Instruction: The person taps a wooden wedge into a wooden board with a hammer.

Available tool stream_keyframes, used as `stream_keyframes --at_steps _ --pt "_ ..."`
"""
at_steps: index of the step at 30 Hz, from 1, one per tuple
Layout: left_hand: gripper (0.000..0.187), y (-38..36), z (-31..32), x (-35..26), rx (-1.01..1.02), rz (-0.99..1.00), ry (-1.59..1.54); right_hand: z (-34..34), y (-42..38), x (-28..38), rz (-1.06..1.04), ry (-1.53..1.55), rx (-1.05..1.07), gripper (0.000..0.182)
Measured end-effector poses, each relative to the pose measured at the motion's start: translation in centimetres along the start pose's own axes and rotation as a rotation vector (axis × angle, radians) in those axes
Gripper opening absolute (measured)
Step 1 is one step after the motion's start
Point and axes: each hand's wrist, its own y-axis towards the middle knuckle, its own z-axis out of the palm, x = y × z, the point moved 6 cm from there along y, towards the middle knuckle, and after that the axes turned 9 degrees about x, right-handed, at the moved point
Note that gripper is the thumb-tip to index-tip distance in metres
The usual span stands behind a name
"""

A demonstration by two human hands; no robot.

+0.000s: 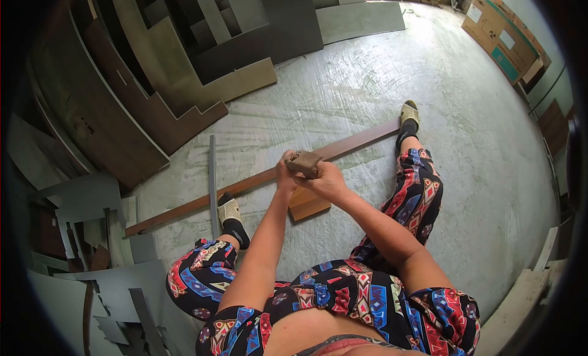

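Both hands meet in front of the body at a brown, worn block-like object (304, 164). My left hand (286, 170) is closed round its left side, and my right hand (326, 181) grips its right side. Beneath them a long, narrow brown strip (250, 183) lies across the floor, from the lower left up to the right foot. An orange-brown wooden block (307, 205) sits on the floor just below the hands, partly hidden by them. A thin grey bar (213, 178) crosses the strip near the left foot.
Large cut boards (98, 99) lean at the left and upper left. Offcuts (116, 301) lie at the lower left. A cardboard box (499, 37) stands at the upper right. My left foot (230, 212) and right foot (409, 114) are beside the strip. Planks (514, 301) lie at the lower right.
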Motion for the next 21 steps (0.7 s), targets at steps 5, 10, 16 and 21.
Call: stream_keyframes --at_steps 5,10,16,21 --pt "0.018 0.2 0.5 4.1 0.014 -0.164 -0.212 -0.3 -0.7 0.4 0.026 -0.02 0.002 0.032" --pt "0.017 0.0 0.2 0.2 -0.043 0.04 0.119 -0.4 -0.5 0.2 -0.086 0.267 -0.02 0.036" --pt "0.022 0.4 1.0 6.9 -0.016 -0.168 -0.26 -0.8 -0.7 0.2 0.038 0.013 0.022 0.029" --pt "0.02 0.1 0.4 3.7 -0.019 -0.029 0.072 0.2 -0.1 -1.0 -0.106 0.161 0.001 0.033"
